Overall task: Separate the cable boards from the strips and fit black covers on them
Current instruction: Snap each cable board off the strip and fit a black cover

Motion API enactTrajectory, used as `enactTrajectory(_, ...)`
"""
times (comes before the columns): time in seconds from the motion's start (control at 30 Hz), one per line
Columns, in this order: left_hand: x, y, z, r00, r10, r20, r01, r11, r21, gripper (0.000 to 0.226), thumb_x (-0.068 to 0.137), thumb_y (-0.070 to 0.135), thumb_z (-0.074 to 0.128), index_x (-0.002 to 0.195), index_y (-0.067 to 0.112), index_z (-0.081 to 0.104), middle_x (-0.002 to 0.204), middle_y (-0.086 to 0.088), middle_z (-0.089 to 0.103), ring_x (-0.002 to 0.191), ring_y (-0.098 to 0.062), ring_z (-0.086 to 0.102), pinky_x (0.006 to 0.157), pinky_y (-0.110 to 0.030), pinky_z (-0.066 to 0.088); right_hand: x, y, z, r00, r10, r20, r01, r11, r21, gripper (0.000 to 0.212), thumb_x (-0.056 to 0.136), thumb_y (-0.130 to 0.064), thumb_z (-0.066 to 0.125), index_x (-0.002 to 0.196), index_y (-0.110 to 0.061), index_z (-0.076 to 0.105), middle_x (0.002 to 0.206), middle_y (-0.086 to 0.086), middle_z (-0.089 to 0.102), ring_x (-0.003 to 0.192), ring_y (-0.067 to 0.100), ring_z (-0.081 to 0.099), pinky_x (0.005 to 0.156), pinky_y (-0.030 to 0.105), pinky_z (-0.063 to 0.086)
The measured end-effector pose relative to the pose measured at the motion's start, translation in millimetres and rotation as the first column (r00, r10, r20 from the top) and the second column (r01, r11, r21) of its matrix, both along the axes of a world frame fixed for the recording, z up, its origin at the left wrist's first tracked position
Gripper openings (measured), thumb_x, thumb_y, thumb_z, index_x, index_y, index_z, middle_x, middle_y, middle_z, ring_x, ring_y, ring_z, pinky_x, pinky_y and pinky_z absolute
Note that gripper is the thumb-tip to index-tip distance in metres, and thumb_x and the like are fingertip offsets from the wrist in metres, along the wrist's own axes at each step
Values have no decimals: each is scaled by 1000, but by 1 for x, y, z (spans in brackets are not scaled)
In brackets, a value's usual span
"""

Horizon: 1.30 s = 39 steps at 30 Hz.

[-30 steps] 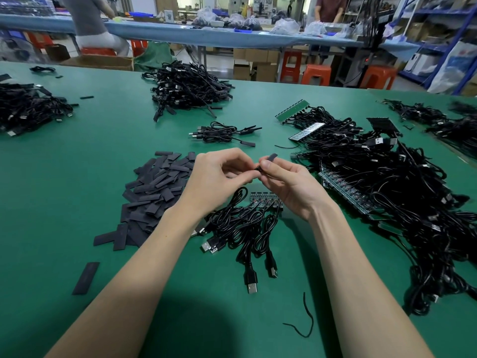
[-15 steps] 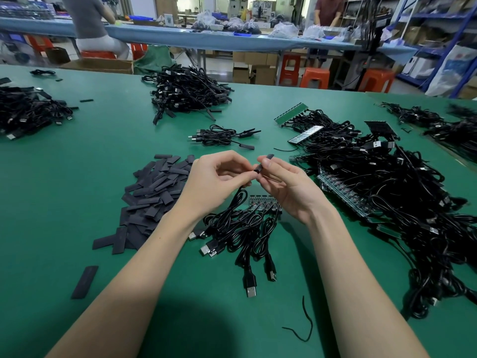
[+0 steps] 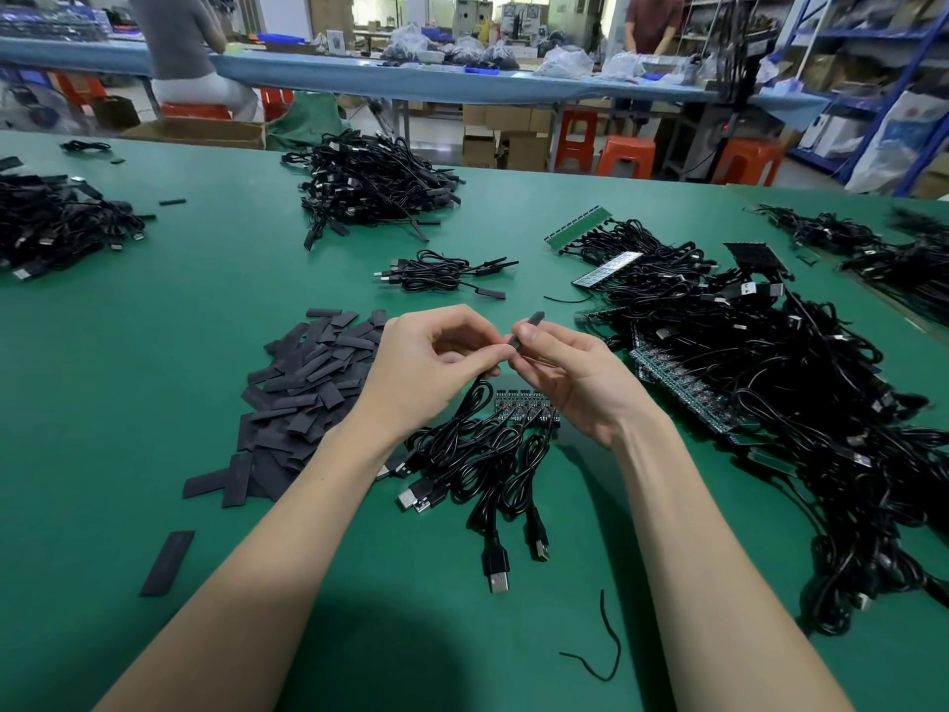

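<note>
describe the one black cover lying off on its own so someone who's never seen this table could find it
Start at the green table and find the big pile of black covers left of the person's left hand. Move nearer the person and further left: one flat black cover lies alone on bare green, touching nothing.

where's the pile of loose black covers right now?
Head view: the pile of black covers lies on the green table, just beside the left hand, left of the cable bundle.
</note>
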<state>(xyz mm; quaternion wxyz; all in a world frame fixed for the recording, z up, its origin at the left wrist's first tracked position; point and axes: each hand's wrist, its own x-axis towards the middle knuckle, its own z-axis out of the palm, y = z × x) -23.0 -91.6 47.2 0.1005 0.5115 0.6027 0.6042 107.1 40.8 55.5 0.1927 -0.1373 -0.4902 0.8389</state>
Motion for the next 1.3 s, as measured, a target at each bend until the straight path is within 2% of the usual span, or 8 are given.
enactTrajectory(0.07,0,0,0,1000,7,2,-7,1000,9,8,83,16,82,84,15,74,76,1,76,70,-19,75,67,-24,58,-1,-2,0,1000,-16,-4,17,1000,25,14,79,-14,75,92,-10,78,91,8,77,78,13,73,74,18,57)
enactTrajectory(0.13,0,0,-1,1000,24,17,-24,999,24,9,83,14,82,84,14,74,75,1,76,69,-19,75,66,-21,56,-3,-4,-1,998,-49,-28,51,996,67,30,78,-16,76,107,-15,73,97,9,76,80,14,73,76,22,58)
enactTrajectory(0.2,1,0,-2,999,27,37,-29,999,39,9,83,13,82,84,11,73,75,-1,76,69,-19,75,68,-21,57,-4,-6,0,993,-78,-85,85,992,92,38,76,-15,78,113,-21,72,103,11,76,84,16,72,81,26,58)
enactTrajectory(0.33,1,0,-2,997,22,73,-25,999,38,10,82,12,82,86,10,74,77,-2,76,70,-21,75,70,-24,59,-5,-9,1,984,-122,-133,134,987,84,33,70,-19,83,103,-23,79,103,10,76,89,19,73,83,27,58)
enactTrajectory(0.67,0,-1,-3,998,27,64,-27,1000,-11,9,82,11,82,84,12,74,75,-2,75,69,-21,75,71,-26,60,-4,-11,3,979,-170,-112,179,981,80,19,71,-17,80,90,-19,83,87,7,76,79,15,71,78,23,57)
enactTrajectory(0.87,2,-1,-3,998,33,54,-33,999,-4,9,83,12,82,84,12,73,75,-1,75,69,-20,75,71,-27,60,-5,-11,3,978,-174,-111,183,981,69,30,74,-17,78,104,-20,78,98,9,77,82,16,72,77,22,57)
enactTrajectory(1.0,0,-3,-2,998,48,38,-47,999,-7,8,83,14,82,84,13,74,76,0,75,70,-20,75,71,-28,61,-7,-13,2,976,-177,-124,186,980,67,22,72,-19,80,93,-19,82,97,8,77,85,16,73,78,22,57)
enactTrajectory(1.3,-2,-2,-3,998,46,32,-46,999,-3,8,83,15,82,84,18,74,77,1,75,71,-19,75,71,-28,61,-9,-12,0,974,-186,-129,194,980,51,23,71,-18,80,93,-17,82,96,9,76,84,17,72,78,23,57)
